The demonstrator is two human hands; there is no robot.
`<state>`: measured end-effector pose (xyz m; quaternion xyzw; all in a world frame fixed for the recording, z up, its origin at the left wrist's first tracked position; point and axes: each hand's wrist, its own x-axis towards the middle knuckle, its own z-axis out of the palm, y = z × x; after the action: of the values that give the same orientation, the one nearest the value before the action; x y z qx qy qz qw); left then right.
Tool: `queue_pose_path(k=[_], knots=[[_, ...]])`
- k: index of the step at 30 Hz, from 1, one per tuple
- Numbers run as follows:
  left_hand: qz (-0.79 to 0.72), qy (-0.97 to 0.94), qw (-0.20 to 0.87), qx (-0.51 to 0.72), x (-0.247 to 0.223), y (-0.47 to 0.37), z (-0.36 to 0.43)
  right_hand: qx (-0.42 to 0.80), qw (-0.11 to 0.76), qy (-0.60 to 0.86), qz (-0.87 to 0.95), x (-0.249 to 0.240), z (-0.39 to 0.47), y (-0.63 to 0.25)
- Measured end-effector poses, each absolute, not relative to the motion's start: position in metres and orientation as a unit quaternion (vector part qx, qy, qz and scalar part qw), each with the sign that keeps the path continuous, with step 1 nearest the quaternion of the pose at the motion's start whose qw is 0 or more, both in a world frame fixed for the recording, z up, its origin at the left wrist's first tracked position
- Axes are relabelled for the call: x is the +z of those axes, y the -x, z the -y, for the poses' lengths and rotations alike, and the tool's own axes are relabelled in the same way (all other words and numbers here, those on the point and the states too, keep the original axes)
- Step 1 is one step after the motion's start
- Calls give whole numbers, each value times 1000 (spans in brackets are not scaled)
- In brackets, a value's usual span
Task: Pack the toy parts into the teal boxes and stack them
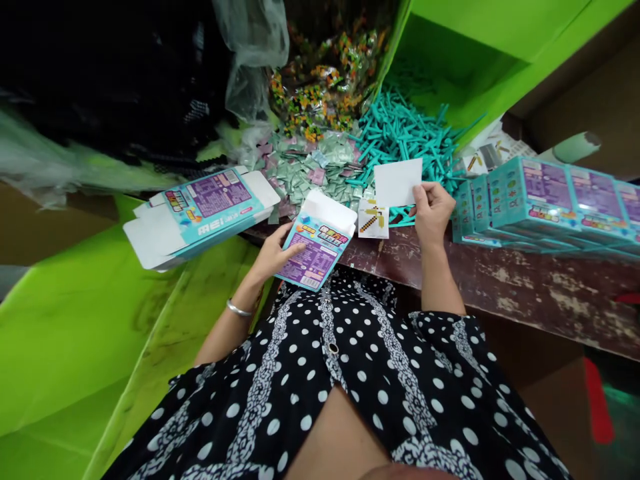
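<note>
My left hand [274, 255] grips a small teal and purple printed carton [316, 250], its white top flaps standing up and away from me. Between the thumb and fingers of my right hand [431, 208] is a blank white card [399, 183], raised above the table's front edge. Just below the card lies a square card with a pickaxe picture [373, 221]. Behind both hands spread a heap of small green and pink sachets [313, 167] and a pile of teal plastic sticks [405, 133].
Closed cartons [545, 200] stand in rows at the right on the worn brown table [505, 277]. Flattened cartons [205, 207] lie stacked at the left. Orange and green wrapped pieces [325, 87] fill the back, beside bright green sheeting [480, 33].
</note>
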<state>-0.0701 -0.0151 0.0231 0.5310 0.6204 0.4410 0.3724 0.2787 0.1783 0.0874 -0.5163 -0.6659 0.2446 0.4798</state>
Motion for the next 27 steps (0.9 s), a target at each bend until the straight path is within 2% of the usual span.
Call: queue_pose_path(k=[4, 10, 13, 16, 17, 19, 22, 27], knots=[[-597, -558, 365, 447, 28, 59, 11, 329, 404, 450, 725, 116, -158, -247], [-567, -563, 363, 479, 31, 52, 16, 318, 276, 377, 825, 134, -117, -194], [-574, -554, 341, 497, 28, 58, 26, 286, 317, 418, 802, 131, -127, -205], [-592, -540, 319, 506, 22, 72, 36, 184, 363, 522, 749, 117, -159, -254], [-598, -534, 317, 508, 20, 77, 40, 147, 338, 554, 747, 110, -170, -273], [-607, -520, 320, 509, 15, 85, 46, 94, 233, 594, 764, 96, -188, -307], [-618, -507, 329, 503, 9, 91, 54, 72, 86, 585, 803, 79, -202, -329], [-624, -500, 346, 490, 6, 91, 63, -2, -23, 544, 839, 65, -215, -315]])
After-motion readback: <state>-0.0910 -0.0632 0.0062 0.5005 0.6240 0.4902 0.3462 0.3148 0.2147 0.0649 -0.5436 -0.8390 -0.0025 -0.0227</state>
